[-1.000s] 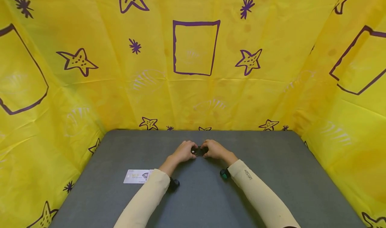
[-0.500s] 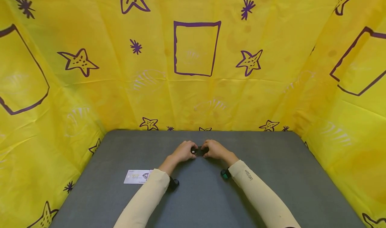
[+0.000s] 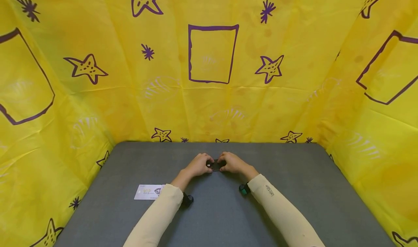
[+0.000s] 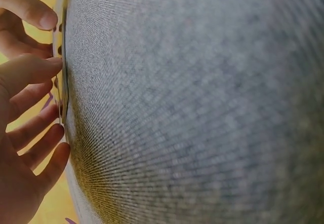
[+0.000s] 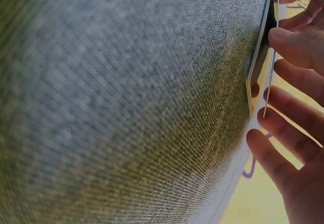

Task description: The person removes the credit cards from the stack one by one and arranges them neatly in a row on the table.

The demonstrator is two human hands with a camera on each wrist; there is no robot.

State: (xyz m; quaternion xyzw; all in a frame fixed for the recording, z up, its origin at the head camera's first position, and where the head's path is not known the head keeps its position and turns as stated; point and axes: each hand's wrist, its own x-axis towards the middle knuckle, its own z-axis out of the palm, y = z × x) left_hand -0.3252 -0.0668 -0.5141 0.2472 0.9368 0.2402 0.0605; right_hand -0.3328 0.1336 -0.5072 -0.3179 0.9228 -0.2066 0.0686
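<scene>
Both hands meet over the far middle of the grey table, around a small, thin, dark flat piece. My left hand pinches its left end between thumb and fingers. On the other end, the thumb and fingers of my right hand pinch it the same way. Seen edge-on in the right wrist view, a thin clear-looking sheet runs between right thumb and fingers, beside a bent dark strip close to the tabletop. The left wrist view shows the thin edge at the left fingertips. Its exact kind cannot be told.
A white card printed "VIP" lies on the grey table left of centre, its right end hidden by my left sleeve. Yellow curtains with purple starfish drawings enclose the table's back and sides.
Both hands keep their place and hold. The front edge of the dark piece now shows slightly lower between them, and the head view has shifted a little.
</scene>
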